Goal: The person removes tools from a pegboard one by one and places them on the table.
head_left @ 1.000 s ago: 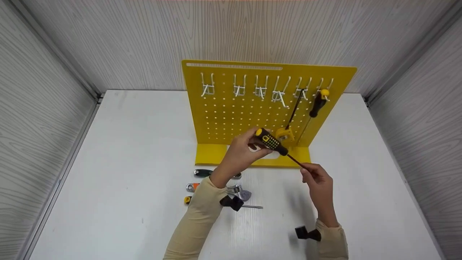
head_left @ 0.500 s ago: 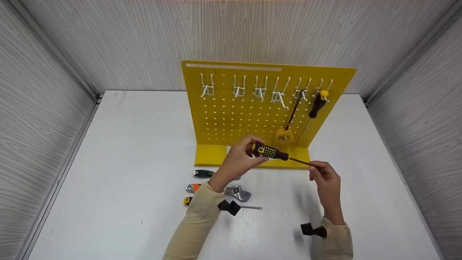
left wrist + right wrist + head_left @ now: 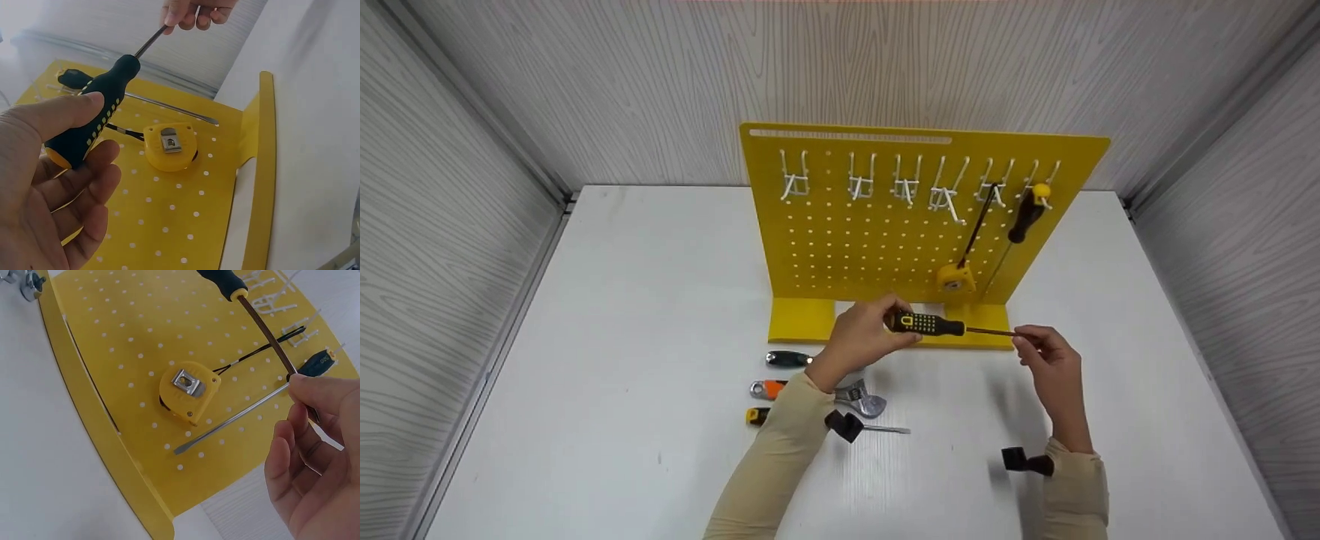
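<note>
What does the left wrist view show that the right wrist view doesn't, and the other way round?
Only the left wrist view shows the left hand and the yellow butt of the held screwdriver it grips.

Only the right wrist view shows the shaft's end poking past the right hand and a metal tool part at top left.

Both share the right hand, yellow pegboard, tape measure and hanging screwdriver.

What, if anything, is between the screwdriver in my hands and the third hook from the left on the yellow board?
Nothing visible stands between the screwdriver and that hook in the head view. The tape measure hangs to the right of that path, so the shaft might need steering clear of it.
</note>
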The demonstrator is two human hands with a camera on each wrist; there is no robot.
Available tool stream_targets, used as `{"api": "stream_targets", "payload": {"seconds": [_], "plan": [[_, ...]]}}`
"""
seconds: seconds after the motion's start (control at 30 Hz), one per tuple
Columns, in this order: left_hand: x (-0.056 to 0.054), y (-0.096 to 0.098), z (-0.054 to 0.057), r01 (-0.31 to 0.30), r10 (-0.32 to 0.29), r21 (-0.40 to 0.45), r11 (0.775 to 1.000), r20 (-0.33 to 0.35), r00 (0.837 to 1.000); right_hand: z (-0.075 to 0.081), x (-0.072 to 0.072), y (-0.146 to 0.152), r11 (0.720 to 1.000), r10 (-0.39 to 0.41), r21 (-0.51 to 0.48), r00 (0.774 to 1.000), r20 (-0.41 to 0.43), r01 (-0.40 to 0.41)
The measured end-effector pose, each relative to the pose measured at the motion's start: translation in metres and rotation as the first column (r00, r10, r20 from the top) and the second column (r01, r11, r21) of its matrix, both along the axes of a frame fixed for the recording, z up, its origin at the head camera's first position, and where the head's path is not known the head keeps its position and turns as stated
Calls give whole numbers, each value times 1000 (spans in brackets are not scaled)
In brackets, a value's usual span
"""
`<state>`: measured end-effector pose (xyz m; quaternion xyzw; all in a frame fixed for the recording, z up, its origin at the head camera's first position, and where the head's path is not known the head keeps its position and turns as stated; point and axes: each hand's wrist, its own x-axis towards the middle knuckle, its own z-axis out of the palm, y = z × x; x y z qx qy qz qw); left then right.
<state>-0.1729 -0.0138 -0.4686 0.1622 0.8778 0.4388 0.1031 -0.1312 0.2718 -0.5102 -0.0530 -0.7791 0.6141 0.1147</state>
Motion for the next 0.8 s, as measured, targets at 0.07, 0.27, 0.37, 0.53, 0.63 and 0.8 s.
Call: {"api": "stream_targets", "payload": {"seconds": [0.07, 0.27, 0.37, 0.53, 0.63, 0.8], "plan": [[0, 2, -4, 3, -3, -27, 1000, 10, 1000, -4, -1, 3, 1000, 2, 16, 1000, 16, -2], [-1, 4, -12, 9, -9, -55, 998, -2, 1000, -10, -5, 9, 994, 4, 105, 998, 61, -10], [-2, 5, -15, 14, -16, -68, 998, -28, 999, -12, -7, 11, 991, 1, 134, 997, 79, -12], [-3, 6, -23, -3, -2, -84, 996, -49, 999, -17, -10, 14, 984, 14, 175, 989, 149, -41], [-4, 8, -29, -17, 10, -108, 994, -64, 998, -21, -10, 15, 979, 26, 193, 978, 208, -67], [-5, 11, -39, -17, 5, -163, 987, -74, 997, -29, -11, 18, 975, 35, 203, 963, 267, -92]]}}
